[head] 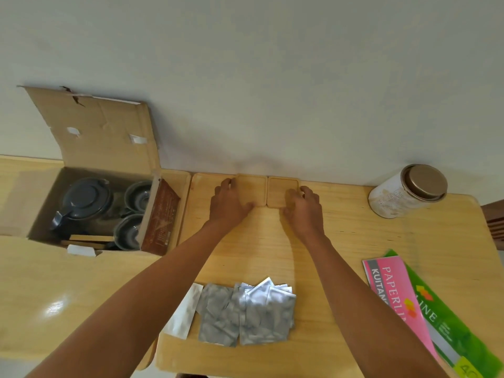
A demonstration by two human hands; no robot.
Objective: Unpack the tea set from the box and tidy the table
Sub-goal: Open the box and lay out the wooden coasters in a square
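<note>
A light wooden table (354, 241) stands against a plain wall (272, 77) and carries everything. At its left side sits an open cardboard box (90, 148), its lid flap standing up against the wall. Inside the box lie a dark grey teapot (81, 203) at the left and two dark cups (137, 196) at the right, one behind the other, with a brown packet (161, 216) leaning along the right inner wall. At the right front edge of the table lie a pink booklet (395, 296) and a green booklet (447, 323), which partly overlap. Near the front, between the two forearms, a pile of silver foil sachets (245, 312) is spread flat. At the far right corner stands a white jar (403, 192) with a brown lid. By the wall, two small wooden coasters (253, 186) lie side by side, almost touching. The left hand (231, 203) rests on the left coaster with the fingers curled over its far left edge, and the right hand (302, 205) holds the right coaster in the same way at its right side; both grips are loose, not closed into fists.
</note>
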